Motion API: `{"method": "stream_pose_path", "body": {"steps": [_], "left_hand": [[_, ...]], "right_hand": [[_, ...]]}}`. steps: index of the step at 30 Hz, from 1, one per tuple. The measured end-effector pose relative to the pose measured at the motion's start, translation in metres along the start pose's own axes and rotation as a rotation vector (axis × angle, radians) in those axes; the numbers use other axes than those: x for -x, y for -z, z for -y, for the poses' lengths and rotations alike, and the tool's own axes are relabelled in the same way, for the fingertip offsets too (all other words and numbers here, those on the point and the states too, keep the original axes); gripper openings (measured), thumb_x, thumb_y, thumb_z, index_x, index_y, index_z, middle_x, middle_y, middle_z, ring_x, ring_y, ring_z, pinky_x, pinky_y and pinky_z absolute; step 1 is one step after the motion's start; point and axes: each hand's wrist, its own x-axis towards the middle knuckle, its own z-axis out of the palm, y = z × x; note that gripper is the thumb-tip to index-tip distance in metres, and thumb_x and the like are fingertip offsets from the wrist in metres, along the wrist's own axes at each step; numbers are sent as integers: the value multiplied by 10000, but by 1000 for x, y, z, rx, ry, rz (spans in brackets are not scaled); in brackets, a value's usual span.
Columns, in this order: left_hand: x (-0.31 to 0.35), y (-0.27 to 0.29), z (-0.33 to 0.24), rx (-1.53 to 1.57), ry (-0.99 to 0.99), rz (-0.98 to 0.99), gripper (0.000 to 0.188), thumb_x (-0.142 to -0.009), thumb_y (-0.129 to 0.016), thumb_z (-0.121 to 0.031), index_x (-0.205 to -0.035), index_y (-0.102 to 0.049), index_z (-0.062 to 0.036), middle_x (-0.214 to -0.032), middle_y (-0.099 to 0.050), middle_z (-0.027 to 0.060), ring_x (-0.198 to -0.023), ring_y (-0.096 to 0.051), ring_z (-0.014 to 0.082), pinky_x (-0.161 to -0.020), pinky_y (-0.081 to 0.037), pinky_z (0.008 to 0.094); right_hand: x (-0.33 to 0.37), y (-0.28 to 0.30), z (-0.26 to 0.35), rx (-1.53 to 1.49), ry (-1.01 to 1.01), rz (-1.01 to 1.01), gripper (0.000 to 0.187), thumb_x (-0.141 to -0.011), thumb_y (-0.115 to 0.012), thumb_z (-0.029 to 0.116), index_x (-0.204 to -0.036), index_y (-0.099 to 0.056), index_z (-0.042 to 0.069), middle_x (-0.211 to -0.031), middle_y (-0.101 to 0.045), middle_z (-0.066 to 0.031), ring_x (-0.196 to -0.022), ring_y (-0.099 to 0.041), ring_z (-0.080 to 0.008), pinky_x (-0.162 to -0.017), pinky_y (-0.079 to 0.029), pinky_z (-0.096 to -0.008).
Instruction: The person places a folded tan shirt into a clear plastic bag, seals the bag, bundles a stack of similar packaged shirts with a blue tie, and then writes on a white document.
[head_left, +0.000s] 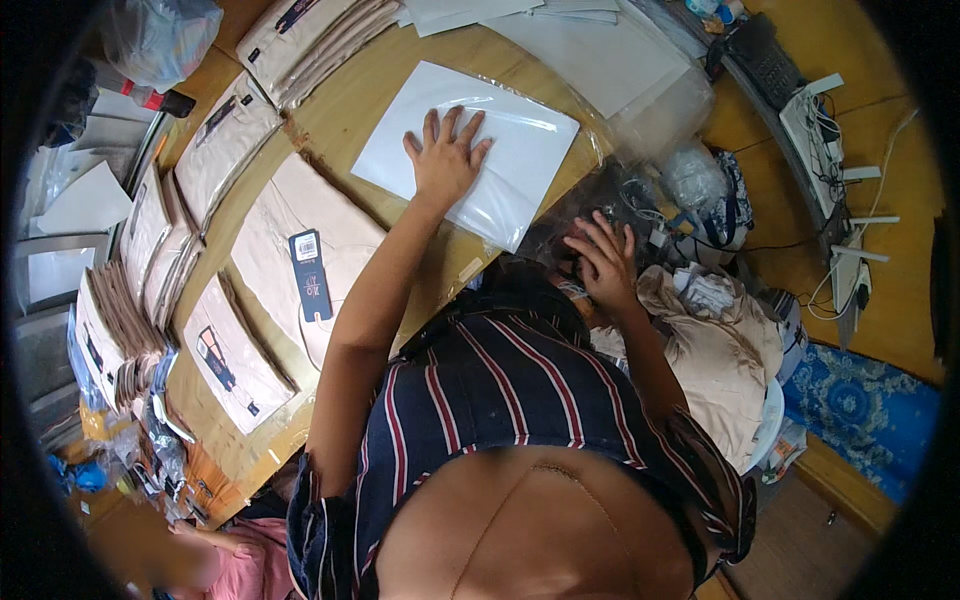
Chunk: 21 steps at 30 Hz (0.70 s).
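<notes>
White sheet point(525, 150) lies flat on the wooden table point(370, 95), near the edge by the person's body. Rectangular, plain bright white face, set at a slant to the table edge. Surface glossy: clear film over it, light streaks and small wrinkles toward the near corner, and the film shows as a thin transparent margin along the far right side. Corners crisp.

Left hand point(447, 165) palm down on the sheet, fingers extended and spread wide, pressing flat, nothing gripped. Right hand point(605, 262) off the table edge, to the right of the sheet; fingers apart and a bit bent, nothing visible in the grasp. Area under it is dark and cluttered, so can't tell whether the fingertips touch anything.

Left of the sheet: folded beige trousers point(275, 225) with a dark blue tag point(311, 275) on top, partly behind the left forearm. Smaller folded beige garment point(235, 355) just beside, also tagged. Beige stack point(325, 45) at the far edge. Translucent plastic bags point(655, 105) near the sheet's far right corner.
</notes>
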Motion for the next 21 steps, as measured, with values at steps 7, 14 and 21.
{"method": "stream_pose_path", "body": {"steps": [7, 14, 21], "left_hand": [[-5, -4, 4, -23, -22, -17, 428, -816, -348, -463, -1197, -398, -274, -1239, -355, 29, -1175, -258, 281, -869, -200, 580], [6, -2, -9, -35, 17, 7, 423, -811, -378, -438, -1206, -374, -286, -1244, -347, 25, -1168, -264, 286, -864, -218, 569], [20, 21, -18, 44, 286, 84, 488, -726, -537, -342, -1177, -394, -225, -1200, -357, 113, -1090, -324, 312, -810, -285, 528]], "right_hand": [[7, -30, 0, 40, 250, -181, 154, -623, -660, 109, -765, -601, 122, -926, -558, -7, -954, -490, -172, -882, -224, -414], [36, -39, -19, -417, -270, -118, 153, -704, -497, -63, -778, -575, 44, -808, -574, -53, -839, -542, -159, -784, -369, -314], [23, -20, -42, -835, -577, 291, 250, -798, -408, -35, -1029, -472, 35, -916, -553, -63, -819, -539, -152, -725, -417, -274]]}}
